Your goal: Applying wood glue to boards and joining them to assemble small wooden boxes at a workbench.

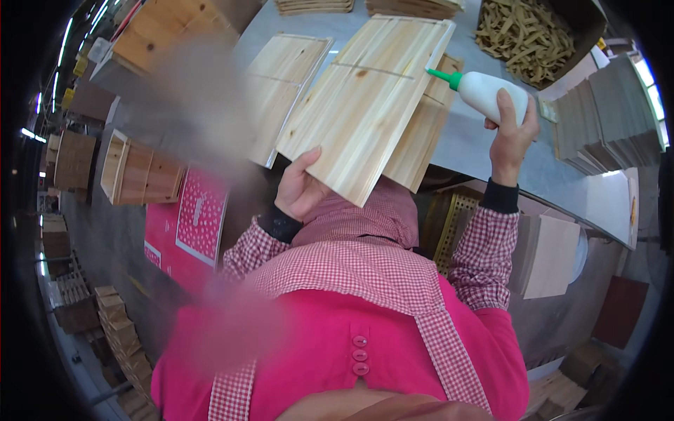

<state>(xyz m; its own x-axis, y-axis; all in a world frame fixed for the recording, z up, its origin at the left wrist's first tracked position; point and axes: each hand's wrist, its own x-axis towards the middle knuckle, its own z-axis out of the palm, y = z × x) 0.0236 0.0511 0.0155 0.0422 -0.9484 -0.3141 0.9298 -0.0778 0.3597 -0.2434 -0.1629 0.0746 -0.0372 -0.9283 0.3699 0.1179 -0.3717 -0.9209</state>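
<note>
A pale wooden panel (354, 105) with knots and a groove across it is tilted up in front of me. My left hand (302, 186) grips its near left corner, thumb on top and the other fingers beneath. A white squeeze bottle (484, 95) with a green nozzle lies in my right hand (514, 130), whose fingers wrap round its body. The green nozzle tip touches or nearly touches the panel's right edge, close to the far corner. Another wooden panel (421, 137) lies partly hidden under the held one. One more panel (284, 81) rests on the table to the left.
The grey table (477, 151) carries stacked boards (414, 7) at its far side. A box of thin wooden strips (526, 38) stands at the far right, near a stack of grey boards (607, 116). Wooden boxes (144, 168) stand at left. Blurred spots cover part of the left side.
</note>
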